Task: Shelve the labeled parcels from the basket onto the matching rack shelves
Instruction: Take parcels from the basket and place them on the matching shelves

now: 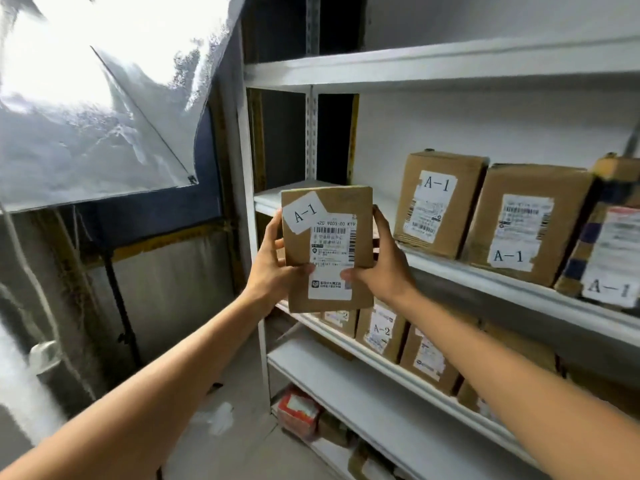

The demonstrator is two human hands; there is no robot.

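Both hands hold a flat cardboard parcel (327,271) upright in front of the left end of the rack (246,209), its face toward the camera. A white tag (304,213) at its top left reads A-1; the shipping label (332,244) beneath it is too blurred to read.

The left hand (273,268) grips the parcel's left edge, thumb pressed on the lower front, the other fingers curled round behind and mostly hidden. The right hand (384,268) grips the right edge the same way (thumb on the label's lower corner, fingertips showing up the side).

The parcel is near the front lip of the middle shelf (491,282) and covers part of it; whether it touches the lip cannot be told. Further right on that shelf stand two A-1 boxes (438,202), and a taped box (609,251) is cut off by the right edge. On the shelf below, A-2 boxes (381,330) sit partly hidden behind the parcel and the right forearm. At far left a bright diffuser sheet (79,133) is washed out.
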